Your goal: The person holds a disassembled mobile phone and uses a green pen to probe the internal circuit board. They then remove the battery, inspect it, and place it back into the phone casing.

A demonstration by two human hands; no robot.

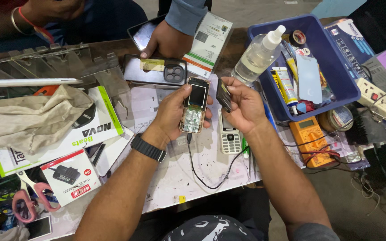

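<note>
Bench: the bench (175, 178) is covered with a pale, ink-stained sheet and crowded with boxes, tools and cables; its dark wooden top shows at the far edge.
Room: a grey floor shows beyond the bench and under its near edge; little else of the room can be seen.
Blue bin: a blue plastic bin (336, 85) stands just beyond and outward of the right hand, holding a tube of glue (284, 85), a pale screen protector (309, 78), a roll of tape (297, 38) and small oddments.
Spray bottle: a clear bottle (258, 56) with a white nozzle leans against the bin's near wall, just beyond the right hand.
Left hand: the left hand (175, 114), a black watch on its wrist, is wrapped around an opened keypad phone (194, 106), thumb on one long edge, fingers behind.
Opened phone: held upright above the bench, screen and bare key contacts facing up, a black cable (202, 172) hanging from its lower end.
Right hand: the right hand (244, 105) pinches a small dark flat part (223, 94) between thumb and fingers, just beside the phone.
White phone: a white keypad phone (230, 136) lies on the bench beneath the right hand.
Multimeter: an orange multimeter (308, 134) lies outward of the right wrist.
Other person: another person's hand (168, 42) rests on a dark smartphone (155, 69) beyond the left hand.
</note>
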